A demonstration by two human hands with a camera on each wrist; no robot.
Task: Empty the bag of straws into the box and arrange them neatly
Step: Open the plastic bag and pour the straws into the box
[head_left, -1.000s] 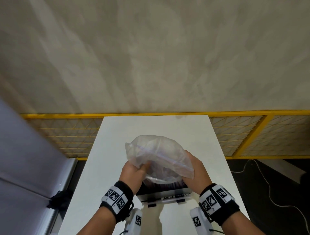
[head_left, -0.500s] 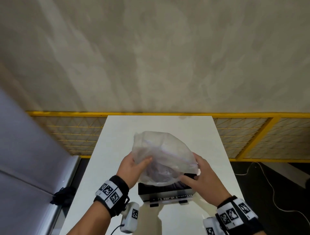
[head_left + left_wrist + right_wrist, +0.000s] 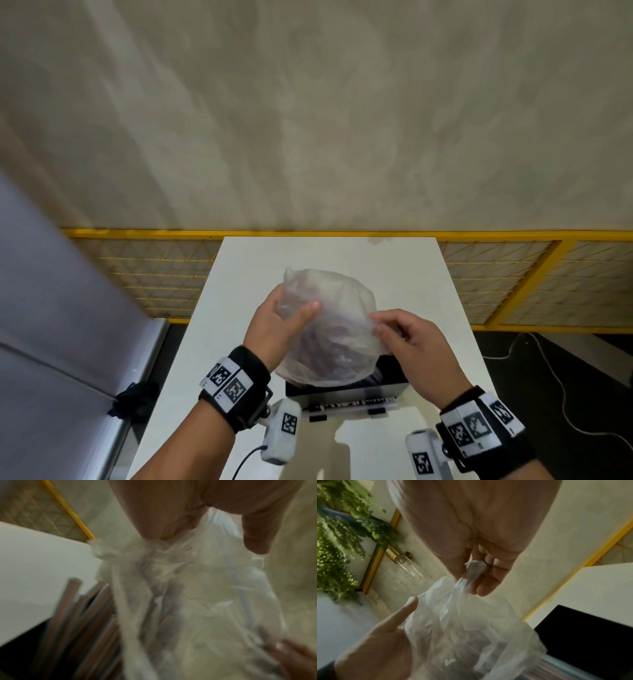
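White table, black box: 2 hands tipping the bag.
Left hand grips, right hand pinches; straws may overshoot the box.

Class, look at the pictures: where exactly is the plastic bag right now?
In the head view the bag hangs mid-frame, held between the left hand and right hand, directly above the black box on the white table.

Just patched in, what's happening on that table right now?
A person holds a clear plastic bag over a black box on the white table. The left hand grips one side; the right hand pinches the other. Brownish straws already stick out of the box beneath it.
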